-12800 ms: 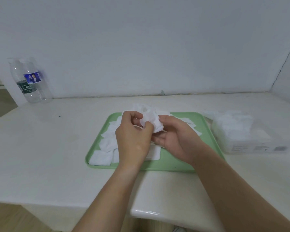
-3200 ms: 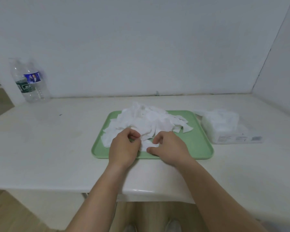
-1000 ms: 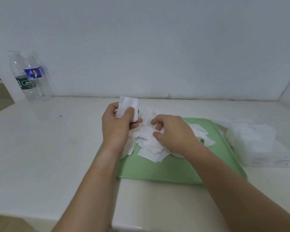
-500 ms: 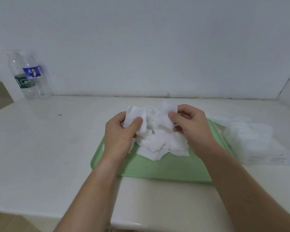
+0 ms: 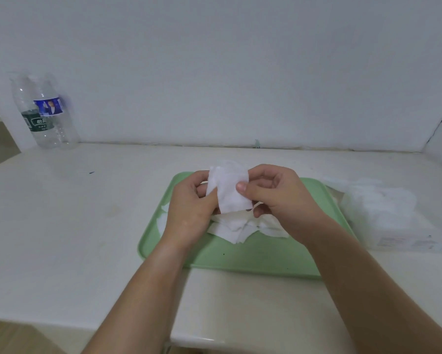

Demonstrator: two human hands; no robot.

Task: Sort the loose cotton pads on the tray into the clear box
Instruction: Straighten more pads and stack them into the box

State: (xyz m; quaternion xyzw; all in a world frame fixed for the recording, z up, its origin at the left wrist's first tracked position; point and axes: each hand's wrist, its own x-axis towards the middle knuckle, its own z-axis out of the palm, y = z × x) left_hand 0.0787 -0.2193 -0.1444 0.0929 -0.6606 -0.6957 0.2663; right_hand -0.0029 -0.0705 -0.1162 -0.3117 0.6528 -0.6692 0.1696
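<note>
The left hand (image 5: 189, 213) and right hand (image 5: 283, 200) both pinch some pads (image 5: 230, 190) over the tray (image 5: 253, 256), and the soft pads could slip and fall before reaching the box (image 5: 383, 218) on the right.

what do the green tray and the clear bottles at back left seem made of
Green rectangular tray: probably moulded plastic, satin finish, judging by its even colour and rounded raised rim. Two clear bottles: likely thin glossy plastic, since the wall shows through and highlights glint.
</note>
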